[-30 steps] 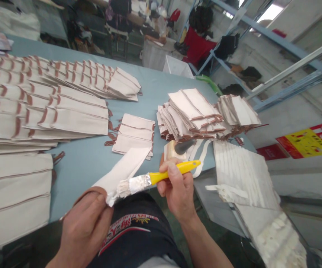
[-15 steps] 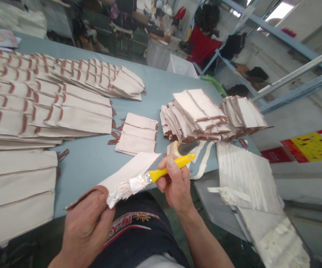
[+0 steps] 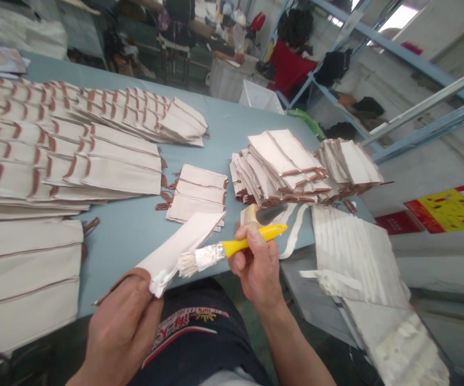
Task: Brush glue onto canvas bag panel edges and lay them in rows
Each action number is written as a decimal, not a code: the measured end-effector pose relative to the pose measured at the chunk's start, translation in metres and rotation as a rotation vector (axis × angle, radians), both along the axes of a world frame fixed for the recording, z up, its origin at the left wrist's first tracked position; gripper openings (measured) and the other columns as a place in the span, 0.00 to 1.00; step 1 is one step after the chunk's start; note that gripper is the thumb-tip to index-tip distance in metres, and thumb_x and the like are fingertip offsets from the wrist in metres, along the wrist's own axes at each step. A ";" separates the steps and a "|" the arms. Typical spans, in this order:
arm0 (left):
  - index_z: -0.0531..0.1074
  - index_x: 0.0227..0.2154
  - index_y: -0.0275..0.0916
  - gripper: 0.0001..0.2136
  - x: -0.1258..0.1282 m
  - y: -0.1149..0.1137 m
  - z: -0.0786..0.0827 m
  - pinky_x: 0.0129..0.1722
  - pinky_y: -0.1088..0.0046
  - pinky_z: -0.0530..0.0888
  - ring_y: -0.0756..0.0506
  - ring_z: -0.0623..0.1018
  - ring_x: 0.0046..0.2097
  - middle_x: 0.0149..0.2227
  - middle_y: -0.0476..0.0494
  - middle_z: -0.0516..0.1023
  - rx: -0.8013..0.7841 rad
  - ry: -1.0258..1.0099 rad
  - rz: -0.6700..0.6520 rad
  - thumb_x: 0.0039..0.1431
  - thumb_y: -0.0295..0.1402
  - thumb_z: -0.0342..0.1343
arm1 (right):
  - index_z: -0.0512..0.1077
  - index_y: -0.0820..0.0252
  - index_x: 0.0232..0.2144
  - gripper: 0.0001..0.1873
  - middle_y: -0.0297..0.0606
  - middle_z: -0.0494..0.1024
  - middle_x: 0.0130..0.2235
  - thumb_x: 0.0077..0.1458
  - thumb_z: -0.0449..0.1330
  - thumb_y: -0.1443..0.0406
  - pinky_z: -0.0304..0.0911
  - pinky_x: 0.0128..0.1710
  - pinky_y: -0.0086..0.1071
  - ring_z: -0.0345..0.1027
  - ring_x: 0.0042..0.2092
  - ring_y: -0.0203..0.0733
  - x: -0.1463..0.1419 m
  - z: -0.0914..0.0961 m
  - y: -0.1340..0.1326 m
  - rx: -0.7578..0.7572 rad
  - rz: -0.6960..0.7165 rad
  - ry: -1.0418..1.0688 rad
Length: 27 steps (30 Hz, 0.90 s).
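Observation:
My left hand [image 3: 121, 316] is closed on one end of a cream fabric piece [image 3: 184, 241] with a brown edge. White paste [image 3: 160, 280] coats the corner nearest that hand. In my right hand [image 3: 258, 265] is a paintbrush [image 3: 238, 246] with a yellow handle, its bristles clogged with white paste. The bristle tip lies close to the fabric's near edge; whether they touch I cannot tell. Just behind my right hand sits a tool with a wooden block and a dark tapered part [image 3: 270, 213]. A flat stitched cream piece [image 3: 197, 193] lies beyond the fabric.
Overlapping rows of cream pieces with brown edging [image 3: 115, 161] cover the left of the blue table [image 3: 219, 120]. A stack of similar pieces [image 3: 284, 161] stands at right. A paste-smeared board [image 3: 356, 252] slopes down at the right edge.
My right hand has drawn the brush slightly right, and its bristles have come off the pasted corner. White paste stays on that corner. My left hand keeps its grip on the fabric.

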<state>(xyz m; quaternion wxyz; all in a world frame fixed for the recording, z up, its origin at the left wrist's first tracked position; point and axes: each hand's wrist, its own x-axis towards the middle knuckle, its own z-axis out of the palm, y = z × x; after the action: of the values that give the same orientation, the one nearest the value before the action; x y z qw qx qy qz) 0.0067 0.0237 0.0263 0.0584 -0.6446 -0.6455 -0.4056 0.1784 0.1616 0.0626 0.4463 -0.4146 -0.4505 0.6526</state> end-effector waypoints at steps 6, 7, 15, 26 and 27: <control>0.67 0.39 0.44 0.13 0.000 0.000 -0.008 0.33 0.65 0.74 0.40 0.79 0.32 0.31 0.46 0.75 0.009 0.197 0.044 0.71 0.16 0.52 | 0.71 0.54 0.31 0.24 0.20 0.64 0.14 0.64 0.66 0.43 0.52 0.15 0.24 0.54 0.14 0.31 -0.005 0.008 -0.009 -0.020 -0.007 -0.015; 0.67 0.38 0.44 0.13 0.001 0.001 -0.010 0.33 0.64 0.74 0.40 0.78 0.32 0.30 0.46 0.75 0.013 0.219 0.046 0.71 0.16 0.53 | 0.71 0.54 0.31 0.24 0.21 0.64 0.14 0.64 0.66 0.42 0.52 0.14 0.24 0.54 0.14 0.31 -0.007 0.008 -0.010 -0.033 0.007 -0.022; 0.68 0.35 0.44 0.14 0.004 0.002 -0.018 0.31 0.60 0.72 0.37 0.74 0.30 0.27 0.46 0.72 0.030 0.268 0.067 0.68 0.15 0.53 | 0.70 0.54 0.31 0.25 0.21 0.65 0.13 0.62 0.67 0.42 0.56 0.14 0.25 0.55 0.13 0.31 -0.018 0.009 -0.013 -0.028 0.029 -0.137; 0.69 0.33 0.43 0.15 0.008 -0.002 -0.026 0.33 0.60 0.71 0.37 0.72 0.30 0.27 0.45 0.73 0.011 0.224 0.078 0.67 0.14 0.53 | 0.70 0.53 0.31 0.26 0.20 0.65 0.12 0.62 0.67 0.41 0.61 0.15 0.27 0.57 0.12 0.33 -0.015 -0.004 -0.019 -0.065 -0.026 -0.118; 0.69 0.32 0.43 0.15 0.008 -0.002 -0.026 0.33 0.60 0.71 0.37 0.72 0.30 0.27 0.45 0.73 0.010 0.228 0.073 0.67 0.14 0.53 | 0.70 0.53 0.31 0.26 0.20 0.65 0.12 0.61 0.68 0.41 0.61 0.14 0.27 0.57 0.12 0.33 -0.017 -0.005 -0.017 -0.063 -0.029 -0.124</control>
<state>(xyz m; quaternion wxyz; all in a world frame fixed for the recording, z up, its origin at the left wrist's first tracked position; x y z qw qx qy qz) 0.0147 0.0220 0.0001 0.1494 -0.6621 -0.6556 -0.3307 0.1618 0.1442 0.0571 0.4139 -0.4745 -0.4506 0.6329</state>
